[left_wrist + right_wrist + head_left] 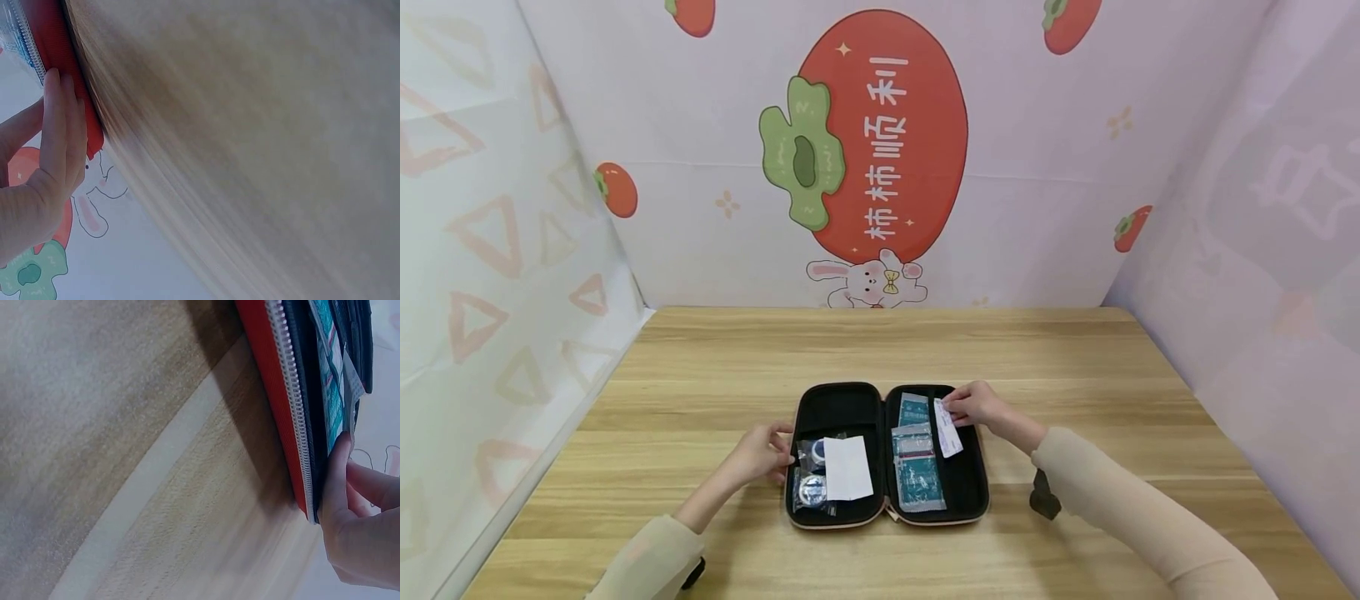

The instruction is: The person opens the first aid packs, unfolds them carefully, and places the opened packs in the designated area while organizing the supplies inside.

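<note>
An unfolded zip case [880,512] with a black lining and red outer side lies on the table. My left hand [762,452] rests against its left edge, fingers fairly straight along the red side [90,128] in the left wrist view. Over the right half, my right hand [976,405] pinches the upper end of a thin white printed packet [948,429] between thumb and fingers. Beside that packet lie teal clear-wrapped packets [919,483]. In the left half are a folded white sheet [848,468] and small round items in clear bags [812,490].
The case stands on a wood-grain table [880,350]. A patterned backdrop [1037,233] rises behind the table, with more cloth on both sides. A dark object [1043,497] shows beside the right sleeve [1120,500].
</note>
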A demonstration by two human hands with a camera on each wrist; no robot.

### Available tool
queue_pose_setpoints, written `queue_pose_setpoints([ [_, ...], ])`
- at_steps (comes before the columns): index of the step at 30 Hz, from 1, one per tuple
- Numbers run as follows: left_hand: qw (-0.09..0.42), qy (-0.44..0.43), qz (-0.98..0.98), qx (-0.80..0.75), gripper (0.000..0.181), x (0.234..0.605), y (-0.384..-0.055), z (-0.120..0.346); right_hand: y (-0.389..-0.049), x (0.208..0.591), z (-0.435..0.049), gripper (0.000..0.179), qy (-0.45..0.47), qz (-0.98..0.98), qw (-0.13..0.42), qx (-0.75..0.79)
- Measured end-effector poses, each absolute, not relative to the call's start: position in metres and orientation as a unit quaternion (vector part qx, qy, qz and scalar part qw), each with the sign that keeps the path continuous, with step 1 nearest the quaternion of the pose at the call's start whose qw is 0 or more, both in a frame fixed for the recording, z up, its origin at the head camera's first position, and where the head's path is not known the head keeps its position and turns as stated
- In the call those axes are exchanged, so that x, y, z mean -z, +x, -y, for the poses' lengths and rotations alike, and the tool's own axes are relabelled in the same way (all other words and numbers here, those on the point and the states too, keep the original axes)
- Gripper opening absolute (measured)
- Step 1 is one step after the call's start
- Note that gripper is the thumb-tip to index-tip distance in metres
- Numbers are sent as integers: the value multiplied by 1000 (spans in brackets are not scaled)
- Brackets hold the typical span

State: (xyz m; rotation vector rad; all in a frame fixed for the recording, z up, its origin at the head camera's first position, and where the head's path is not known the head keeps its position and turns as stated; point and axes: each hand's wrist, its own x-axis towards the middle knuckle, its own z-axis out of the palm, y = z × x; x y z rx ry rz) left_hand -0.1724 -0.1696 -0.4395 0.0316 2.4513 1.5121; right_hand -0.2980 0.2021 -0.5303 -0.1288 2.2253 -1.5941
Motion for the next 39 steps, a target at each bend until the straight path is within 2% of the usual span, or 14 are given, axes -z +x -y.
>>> queue_pose_setpoints([
  [3,135,18,-842,-522,45,439,-172,171,-261,465,-179,17,-24,-808,200,553],
  [8,138,22,-842,-522,46,438,-172,172,-243,430,-168,20,2,-810,216,546],
  [16,139,20,-841,-522,45,438,-172,172,-251,437,-171,20,0,-808,220,546],
  [26,144,23,-840,-523,46,438,-172,173,-242,436,-164,19,-15,-799,215,561],
  [32,140,20,-843,-518,46,439,-172,172,-239,440,-157,16,18,-782,226,581],
  [39,139,18,-846,-515,45,438,-171,171,-236,440,-152,17,54,-780,205,589],
])
